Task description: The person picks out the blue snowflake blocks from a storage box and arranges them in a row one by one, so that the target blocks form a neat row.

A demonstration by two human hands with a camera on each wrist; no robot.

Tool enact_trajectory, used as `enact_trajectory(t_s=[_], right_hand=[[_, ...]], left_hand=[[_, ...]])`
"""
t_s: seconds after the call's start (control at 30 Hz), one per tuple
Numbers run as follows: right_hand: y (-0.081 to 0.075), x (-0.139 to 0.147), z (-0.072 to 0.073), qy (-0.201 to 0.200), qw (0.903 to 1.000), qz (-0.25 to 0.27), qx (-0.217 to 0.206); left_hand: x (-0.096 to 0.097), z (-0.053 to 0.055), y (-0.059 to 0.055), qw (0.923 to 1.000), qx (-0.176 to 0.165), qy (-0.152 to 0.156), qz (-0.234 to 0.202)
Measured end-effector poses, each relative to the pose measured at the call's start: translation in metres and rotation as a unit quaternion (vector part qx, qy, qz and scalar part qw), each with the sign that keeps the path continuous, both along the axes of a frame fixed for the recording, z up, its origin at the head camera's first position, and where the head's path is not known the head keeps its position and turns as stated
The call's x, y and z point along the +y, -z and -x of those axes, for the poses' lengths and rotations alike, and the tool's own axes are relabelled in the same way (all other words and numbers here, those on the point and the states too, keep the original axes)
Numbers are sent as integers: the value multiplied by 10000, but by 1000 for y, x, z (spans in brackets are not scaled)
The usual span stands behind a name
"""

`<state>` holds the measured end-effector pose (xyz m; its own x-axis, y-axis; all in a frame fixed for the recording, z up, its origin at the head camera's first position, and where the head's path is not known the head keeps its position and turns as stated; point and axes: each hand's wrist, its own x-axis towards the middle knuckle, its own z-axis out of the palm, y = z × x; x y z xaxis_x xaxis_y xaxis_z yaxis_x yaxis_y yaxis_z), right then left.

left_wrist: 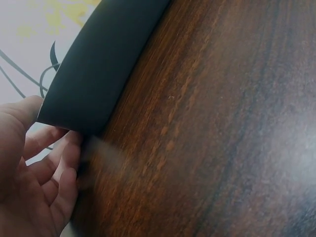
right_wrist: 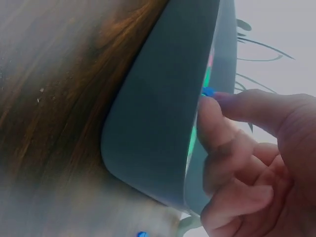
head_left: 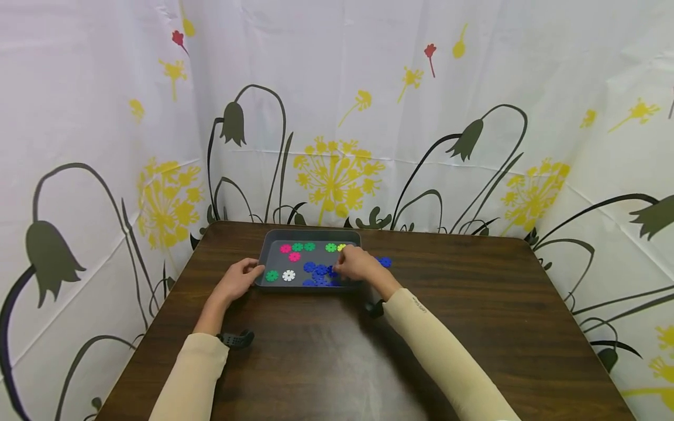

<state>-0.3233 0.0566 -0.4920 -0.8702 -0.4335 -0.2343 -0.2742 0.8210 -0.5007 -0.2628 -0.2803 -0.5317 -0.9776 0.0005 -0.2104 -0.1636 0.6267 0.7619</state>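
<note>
Toward four o'clock of the dark-grey rectangular tray (head_left: 310,235), the right hand (head_left: 358,263) pinches a blue, flower-shaped plastic disc (right_wrist: 208,92); a loosened fingertip hold could drop it. The left hand (head_left: 238,282) grips the tray at eight o'clock.

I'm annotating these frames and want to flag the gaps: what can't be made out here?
Head: part of the yellow flower-shaped disc, covered by the right hand.
Head: the count of small blue flower-shaped discs, which overlap.
Left wrist: the inside of the dark-grey rectangular tray, hidden by its wall.
Right wrist: the rest of a blue piece, cut off by the bottom edge.
</note>
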Motion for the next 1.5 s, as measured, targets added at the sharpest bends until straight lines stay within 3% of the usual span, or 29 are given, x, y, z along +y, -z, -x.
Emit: enact_trajectory(t_s=[0.57, 1.07, 1.5], right_hand=[[-6, 24, -8, 244, 9972, 667, 226], [0, 56, -10, 698, 9834, 1568, 588], [0, 84, -10, 857, 9705, 2185, 544]], left_hand=[[2, 0, -2, 10000, 55, -30, 4], [2, 2, 0, 9999, 95, -74, -11], [-2, 2, 2, 9998, -194, -16, 26]])
